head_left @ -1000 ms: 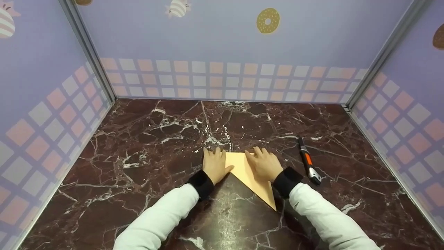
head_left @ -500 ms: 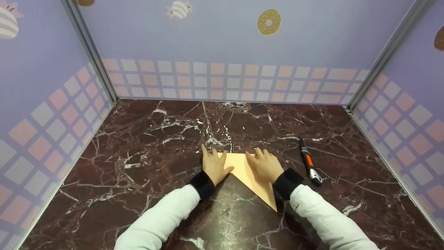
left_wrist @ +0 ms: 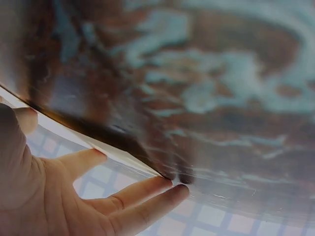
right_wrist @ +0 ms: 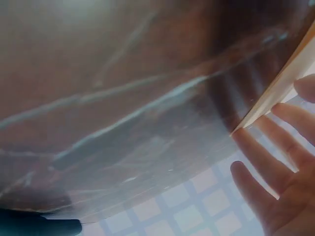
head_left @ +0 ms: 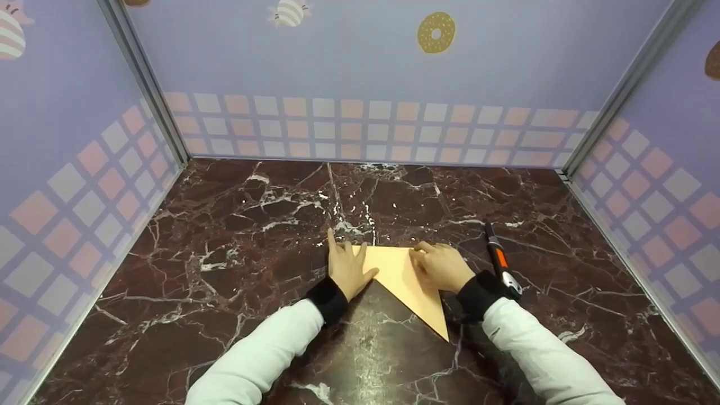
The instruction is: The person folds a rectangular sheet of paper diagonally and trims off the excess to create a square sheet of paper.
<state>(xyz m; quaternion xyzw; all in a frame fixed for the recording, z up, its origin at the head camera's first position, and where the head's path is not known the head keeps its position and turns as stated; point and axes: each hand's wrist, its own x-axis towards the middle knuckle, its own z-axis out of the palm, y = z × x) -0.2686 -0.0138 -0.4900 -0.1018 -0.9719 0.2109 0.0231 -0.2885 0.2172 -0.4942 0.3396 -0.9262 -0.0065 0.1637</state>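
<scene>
A pale yellow folded sheet of paper (head_left: 388, 267) lies on the dark marble tabletop, its long slanted edge running down to a sharp corner at the right. My left hand (head_left: 349, 270) rests with spread fingers on the paper's left part, covering that end. In the left wrist view, fingertips (left_wrist: 167, 182) reach the paper's edge. At the upper right of the sheet, my right hand (head_left: 441, 267) touches the paper with slightly bent fingers. The right wrist view shows these fingers (right_wrist: 263, 157) apart and mostly straight, some at the paper's edge.
A utility knife (head_left: 499, 260) with a black, orange and silver handle lies to the right, close to my right wrist. Patterned purple panels (head_left: 360, 73) wall the tabletop at the back and both sides. White flecks and veins mark the marble (head_left: 270, 225).
My right hand has slid right across the paper toward its right edge, uncovering more of the sheet. My left hand's fingers have spread wider, in nearly the same place. The paper stays put.
</scene>
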